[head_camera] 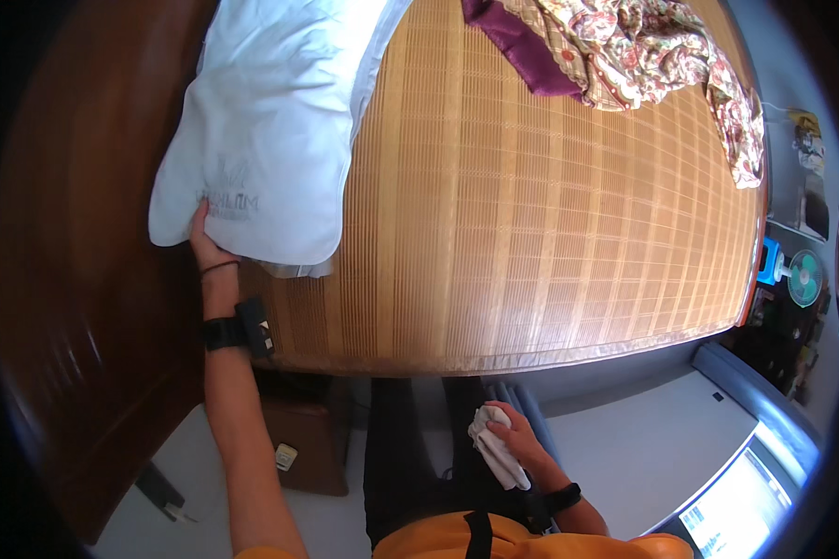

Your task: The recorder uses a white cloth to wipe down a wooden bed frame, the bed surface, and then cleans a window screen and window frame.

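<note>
A white pillow (273, 140) with printed writing near its front edge lies on the left side of a bed covered by a bamboo mat (503, 209). My left hand (208, 241) grips the pillow's near edge, thumb on top, the other fingers hidden underneath. A bit of greyish cloth (300, 270) peeks out below that edge. Down by my body, beyond the bed's near side, my right hand (514, 433) holds a crumpled white cloth (496, 447).
Floral bedding (643, 49) with a purple part lies bunched at the far right of the mat. A dark wooden headboard (91, 230) rises on the left. A brown nightstand (314, 454) stands below it. A fan (804, 278) and a lit screen (734, 503) are at right.
</note>
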Action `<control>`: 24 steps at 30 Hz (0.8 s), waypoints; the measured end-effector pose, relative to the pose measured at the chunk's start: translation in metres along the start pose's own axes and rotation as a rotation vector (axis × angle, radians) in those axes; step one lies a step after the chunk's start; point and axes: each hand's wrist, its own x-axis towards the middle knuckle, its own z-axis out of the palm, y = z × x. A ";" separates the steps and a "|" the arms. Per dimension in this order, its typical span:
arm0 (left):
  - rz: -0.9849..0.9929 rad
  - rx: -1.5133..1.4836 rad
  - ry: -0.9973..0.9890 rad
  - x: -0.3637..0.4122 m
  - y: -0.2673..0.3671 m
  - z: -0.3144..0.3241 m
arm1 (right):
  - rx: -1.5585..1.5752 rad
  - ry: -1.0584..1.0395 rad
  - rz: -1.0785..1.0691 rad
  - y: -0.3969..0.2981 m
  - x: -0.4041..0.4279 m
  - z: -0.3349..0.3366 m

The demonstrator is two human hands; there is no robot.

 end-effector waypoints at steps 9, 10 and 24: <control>0.232 0.286 -0.810 -0.143 -0.001 0.185 | -0.072 0.048 -0.047 -0.027 -0.011 -0.011; 0.415 0.581 -0.807 -0.162 -0.029 0.198 | -0.082 0.031 -0.056 -0.029 -0.011 -0.011; 0.620 1.471 -1.451 -0.295 -0.367 0.089 | -0.069 0.001 -0.044 0.010 -0.001 -0.027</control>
